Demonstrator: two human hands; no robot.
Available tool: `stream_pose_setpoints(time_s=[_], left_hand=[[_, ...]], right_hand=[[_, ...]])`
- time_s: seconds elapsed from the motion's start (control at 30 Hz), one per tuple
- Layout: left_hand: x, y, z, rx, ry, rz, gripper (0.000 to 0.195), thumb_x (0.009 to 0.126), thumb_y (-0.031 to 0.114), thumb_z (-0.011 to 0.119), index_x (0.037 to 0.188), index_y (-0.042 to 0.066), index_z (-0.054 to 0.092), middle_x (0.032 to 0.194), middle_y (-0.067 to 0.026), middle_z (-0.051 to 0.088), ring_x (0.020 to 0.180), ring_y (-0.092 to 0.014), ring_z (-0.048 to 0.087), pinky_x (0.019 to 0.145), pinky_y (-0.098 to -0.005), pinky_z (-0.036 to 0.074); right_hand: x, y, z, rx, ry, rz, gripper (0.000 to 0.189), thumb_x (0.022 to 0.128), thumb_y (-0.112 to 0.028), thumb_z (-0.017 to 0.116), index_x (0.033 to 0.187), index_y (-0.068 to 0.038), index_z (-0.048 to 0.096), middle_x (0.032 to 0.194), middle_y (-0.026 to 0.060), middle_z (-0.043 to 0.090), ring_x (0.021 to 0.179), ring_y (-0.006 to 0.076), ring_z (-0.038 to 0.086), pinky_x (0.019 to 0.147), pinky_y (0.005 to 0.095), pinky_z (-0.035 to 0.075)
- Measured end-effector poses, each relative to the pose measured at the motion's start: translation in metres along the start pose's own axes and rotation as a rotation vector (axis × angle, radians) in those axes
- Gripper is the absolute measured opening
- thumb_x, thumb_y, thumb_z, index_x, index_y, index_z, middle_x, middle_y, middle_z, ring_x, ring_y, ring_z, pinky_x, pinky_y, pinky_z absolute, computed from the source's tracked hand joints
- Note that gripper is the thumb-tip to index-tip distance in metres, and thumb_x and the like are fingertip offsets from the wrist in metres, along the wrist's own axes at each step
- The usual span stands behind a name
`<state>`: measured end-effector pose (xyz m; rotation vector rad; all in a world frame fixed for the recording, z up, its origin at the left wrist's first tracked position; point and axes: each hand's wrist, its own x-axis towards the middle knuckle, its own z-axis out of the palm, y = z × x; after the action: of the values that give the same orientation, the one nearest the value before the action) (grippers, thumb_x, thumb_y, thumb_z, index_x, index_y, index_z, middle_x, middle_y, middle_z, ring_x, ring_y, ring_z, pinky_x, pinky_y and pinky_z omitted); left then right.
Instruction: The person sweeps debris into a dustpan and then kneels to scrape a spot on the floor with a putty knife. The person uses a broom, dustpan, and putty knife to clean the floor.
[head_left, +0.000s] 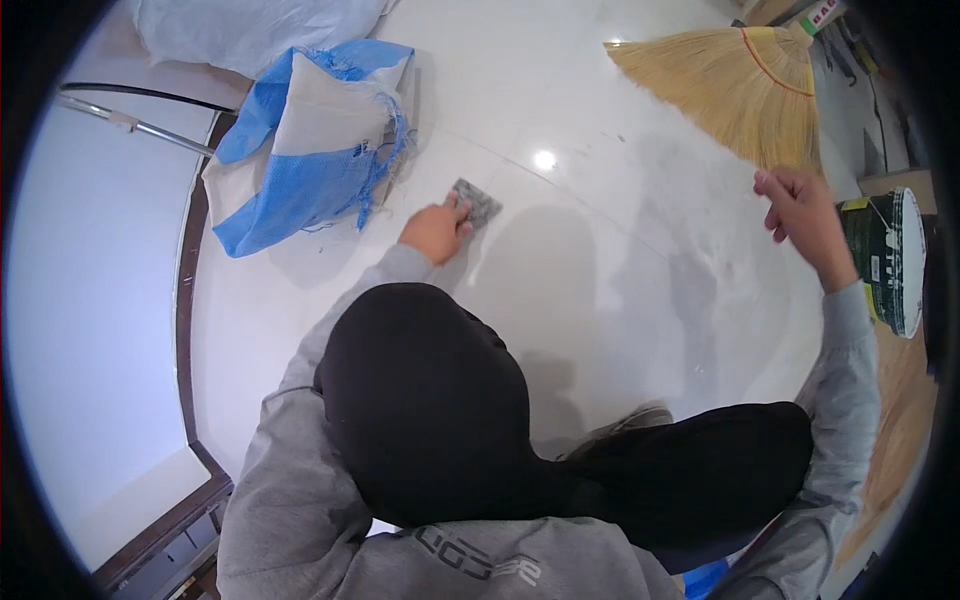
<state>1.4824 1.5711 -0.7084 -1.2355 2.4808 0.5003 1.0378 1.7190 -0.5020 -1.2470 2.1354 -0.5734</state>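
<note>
My left hand (437, 229) is low over the glossy white tiled floor (525, 247), its fingers on a small, flat, grey square plate (482, 204) with a mottled, worn face. The plate looks like a scraper blade; whether it has a handle is hidden by the hand. Out to the right, my right hand (801, 214) is raised with curled fingers, and nothing shows in them. Just beyond it are the straw bristles of a broom (739, 94). A dark green plastic bucket (874, 255) with a white-smeared rim is beside my right wrist.
A blue and white woven plastic sack (315, 142) lies crumpled ahead on the left, with a translucent plastic sheet (255, 30) behind it. A metal tube (150, 127) extends left from the sack. Dark-edged framing (187, 300) borders a white panel. My knees, in black trousers (427, 390), are bent close in.
</note>
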Motion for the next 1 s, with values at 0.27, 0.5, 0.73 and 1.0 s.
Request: stream_pose_setpoints(time_s=[0.27,0.5,0.73,1.0], left_hand=[[-0.05,0.001,0.02,0.063,-0.084,0.029,0.043,0.097,0.032,0.055,0.137,0.015,0.057,0.146,-0.0191,0.047,0.102,-0.039,0.064,0.092,-0.0492,0.051],[-0.037,0.01,0.027,0.087,0.055,0.063,0.042,0.096,0.029,0.055,0.134,0.013,0.057,0.14,-0.0227,0.052,0.091,-0.043,0.065,0.083,-0.0507,0.053],[-0.059,0.025,0.026,0.082,-0.077,0.089,0.042,0.092,0.028,0.062,0.131,0.012,0.062,0.139,-0.0197,0.054,0.097,-0.039,0.066,0.088,-0.047,0.053],[0.023,0.066,-0.07,0.162,-0.519,0.179,0.037,0.089,0.026,0.065,0.121,0.009,0.069,0.12,-0.0178,0.068,0.081,-0.033,0.07,0.082,-0.0414,0.055]], right_hand=[[-0.047,0.009,0.017,0.014,-0.296,-0.113,0.026,0.093,-0.021,0.063,0.087,0.004,0.066,0.065,0.0102,0.062,0.056,0.0148,0.061,0.056,0.03,0.048],[-0.043,0.01,0.022,-0.018,-0.268,-0.208,0.023,0.09,-0.019,0.065,0.086,0.003,0.068,0.067,0.0135,0.063,0.056,0.0206,0.061,0.059,0.0342,0.048],[-0.053,0.002,0.01,-0.017,-0.256,-0.217,0.026,0.089,-0.023,0.064,0.084,0.002,0.069,0.071,0.0169,0.064,0.063,0.0277,0.06,0.063,0.0378,0.048],[-0.047,-0.008,0.012,-0.112,-0.179,-0.354,0.025,0.089,-0.024,0.065,0.086,0.0,0.069,0.083,0.0196,0.068,0.077,0.0356,0.063,0.072,0.0427,0.05]])
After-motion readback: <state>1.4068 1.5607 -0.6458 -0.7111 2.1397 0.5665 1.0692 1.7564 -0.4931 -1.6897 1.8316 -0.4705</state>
